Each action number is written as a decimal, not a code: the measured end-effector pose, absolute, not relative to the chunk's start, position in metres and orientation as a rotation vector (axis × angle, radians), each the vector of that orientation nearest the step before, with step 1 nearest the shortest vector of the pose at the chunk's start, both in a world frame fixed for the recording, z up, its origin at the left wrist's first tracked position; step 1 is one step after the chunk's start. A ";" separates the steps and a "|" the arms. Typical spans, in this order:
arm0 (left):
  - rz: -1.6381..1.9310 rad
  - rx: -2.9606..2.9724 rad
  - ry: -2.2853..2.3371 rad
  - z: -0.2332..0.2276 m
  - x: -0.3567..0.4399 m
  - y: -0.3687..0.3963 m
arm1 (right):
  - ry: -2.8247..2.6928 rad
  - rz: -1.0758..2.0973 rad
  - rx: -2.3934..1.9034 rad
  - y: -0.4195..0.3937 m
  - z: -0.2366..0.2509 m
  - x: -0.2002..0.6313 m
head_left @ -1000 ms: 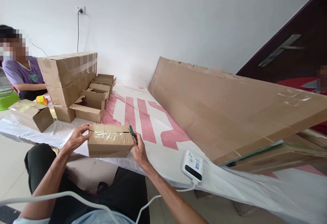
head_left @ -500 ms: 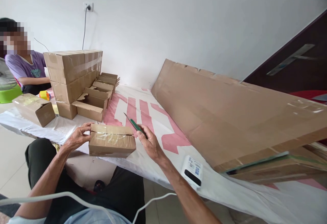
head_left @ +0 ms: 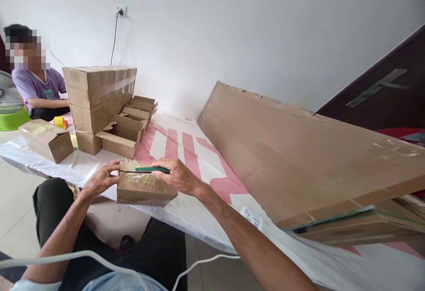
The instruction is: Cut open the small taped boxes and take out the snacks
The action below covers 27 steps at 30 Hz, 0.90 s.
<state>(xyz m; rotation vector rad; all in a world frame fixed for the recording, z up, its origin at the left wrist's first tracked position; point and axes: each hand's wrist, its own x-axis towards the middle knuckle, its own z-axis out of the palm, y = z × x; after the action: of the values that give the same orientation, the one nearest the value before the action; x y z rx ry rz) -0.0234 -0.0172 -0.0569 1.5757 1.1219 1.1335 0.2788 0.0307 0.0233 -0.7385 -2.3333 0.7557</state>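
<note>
In the head view, the taped carton [head_left: 146, 192] sits at the near edge of the cloth-covered table [head_left: 212, 220], in front of the seated person. The left hand [head_left: 102, 179] grips the carton's left end between thumb and fingers. The right hand [head_left: 177, 176] is closed around a green-handled utility knife [head_left: 144, 169], which lies along the carton's top seam; blade depth cannot be determined. This hand covers part of the carton's top. Open cartons [head_left: 117, 144] stand just beyond, beside a stack of sealed cartons [head_left: 99, 109]. A separate carton [head_left: 46, 140] and a yellow tape roll [head_left: 59, 122] lie farther left, near a co-worker [head_left: 41, 89]. A large cardboard panel [head_left: 299, 149] flanks the right side. The right forearm partly hides a white device [head_left: 251, 217]; a white cable [head_left: 93, 254] crosses the foreground.
</note>
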 end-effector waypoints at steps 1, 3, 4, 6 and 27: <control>1.135 1.579 1.119 -0.057 -0.023 -0.017 | -2.346 0.750 -0.743 0.031 0.024 0.278; 1.144 1.595 1.110 -0.059 -0.023 -0.017 | -2.364 0.738 -0.753 0.031 0.026 0.278; 1.149 1.604 1.107 -0.059 -0.023 -0.017 | -2.370 0.732 -0.755 0.031 0.027 0.277; 1.158 1.612 1.110 -0.061 -0.023 -0.017 | -2.381 0.709 -0.760 0.031 0.029 0.278; 1.126 1.645 1.158 -0.058 -0.026 -0.014 | -2.645 0.301 -0.740 0.047 0.053 0.269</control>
<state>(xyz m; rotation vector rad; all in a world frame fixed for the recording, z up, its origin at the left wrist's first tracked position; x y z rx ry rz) -0.0261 -0.0136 -0.0582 1.6454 1.1577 1.1264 0.2687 0.0472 0.0531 -0.7404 -2.6451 0.3014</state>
